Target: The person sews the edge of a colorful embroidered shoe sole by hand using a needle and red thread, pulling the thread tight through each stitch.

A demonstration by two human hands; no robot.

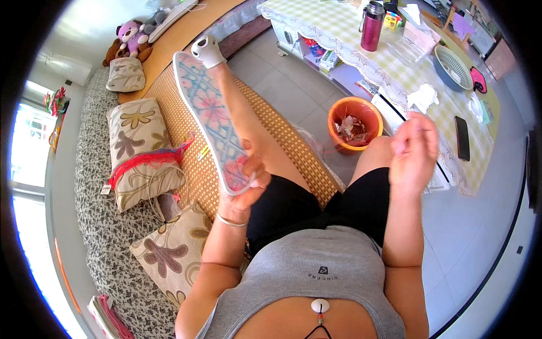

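Note:
My left hand [247, 183] grips the heel end of a long insole [210, 113], thumb and fingers around it. The insole has a white rim and a pattern of pink flowers over blue lattice. It slants up and away to the left, above my outstretched left leg. My right hand [415, 150] is raised over my right knee, apart from the insole. Its fingers are curled together in a pinch and slightly blurred; anything thin between them cannot be made out. Red and pink threads [148, 164] lie across a flowered cushion [138, 133] to the left.
An orange bin [354, 121] with scraps stands by my right knee. At the right, a checked tablecloth [446, 104] carries a purple flask [372, 28], a basket [453, 68], crumpled tissue [422, 98] and a phone [462, 138]. Below me is a woven seat mat [265, 110]; stuffed toys [132, 39] sit far left.

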